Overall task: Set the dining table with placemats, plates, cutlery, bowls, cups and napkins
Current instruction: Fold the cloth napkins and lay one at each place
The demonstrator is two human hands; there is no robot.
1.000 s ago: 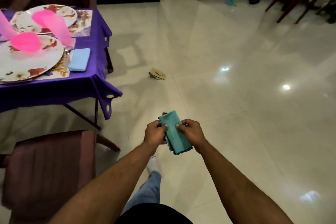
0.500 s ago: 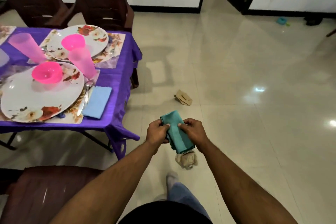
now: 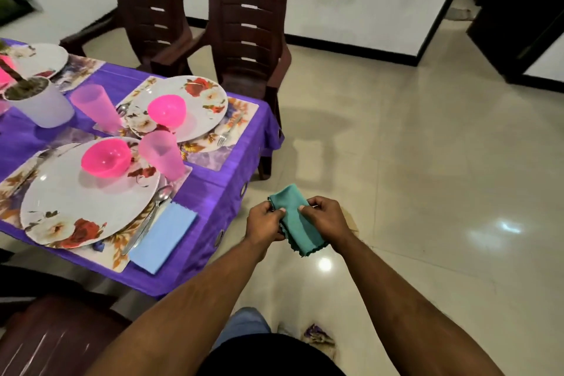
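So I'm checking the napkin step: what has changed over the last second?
The person walked toward the table, bringing the teal napkin closer to its corner. Both hands, left and right, grip the folded napkin as before; nothing on the table moved.

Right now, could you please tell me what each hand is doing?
Left hand: closed, pinching the left edge of the folded teal napkin.
Right hand: closed, pinching the same napkin's right edge.
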